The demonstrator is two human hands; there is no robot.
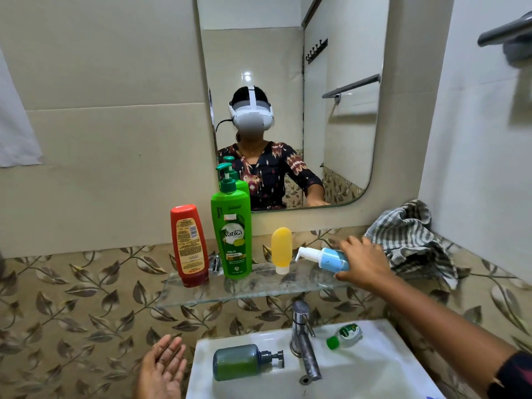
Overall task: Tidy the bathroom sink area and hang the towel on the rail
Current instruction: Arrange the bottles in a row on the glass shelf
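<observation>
My right hand (364,262) grips a small blue pump bottle (328,259), tilted on its side just above the glass shelf (259,292), pump pointing left. On the shelf stand a red bottle (190,246), a tall green shampoo pump bottle (232,234) and a yellow tube (281,250). A striped grey towel (408,240) lies crumpled at the shelf's right end. My left hand (164,367) is open, palm up, left of the white sink (374,367). A dark green soap dispenser (244,361) and a small green-capped bottle (344,335) lie on the sink rim.
A chrome tap (302,335) rises at the sink's back. The mirror (288,96) above the shelf reflects a person. A grey towel rail (503,31) is mounted on the right wall, high up. Leaf-patterned tiles cover the wall behind the sink.
</observation>
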